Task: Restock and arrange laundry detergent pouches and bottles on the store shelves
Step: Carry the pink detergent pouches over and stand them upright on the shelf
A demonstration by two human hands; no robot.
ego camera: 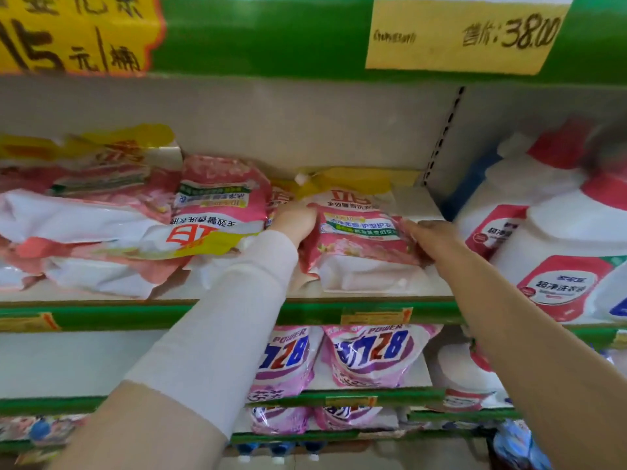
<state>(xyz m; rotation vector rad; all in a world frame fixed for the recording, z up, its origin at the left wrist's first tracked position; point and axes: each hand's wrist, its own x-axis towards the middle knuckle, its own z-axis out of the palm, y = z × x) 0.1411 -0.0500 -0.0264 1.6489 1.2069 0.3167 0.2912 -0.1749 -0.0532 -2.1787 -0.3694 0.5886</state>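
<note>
- Both hands reach up to a pink, white and yellow soft plastic detergent pouch (359,232) lying on the green-edged upper shelf (237,312). It sits at the shelf's right end, just beside the white back panel's slotted upright.
- The left hand (295,222), at the end of a white sleeve, is curled against the pouch's left edge. The right hand (429,237), bare-armed, grips the right edge with bent fingers. The pouch lies squarely between them, and neither hand is clearly nearer.
- Its long axis runs front to back, with the yellow spout end toward the rear wall and the white base toward the shelf lip. The next move, a slide or a lift, would probably follow that line.
- A slumped heap of similar pink and white pouches (101,225) crowds the left side, touching the left wrist.
- Large white plastic bottles with red caps (559,232) stand near on the right.
- Whether the held pouch rests on another cannot be told.
</note>
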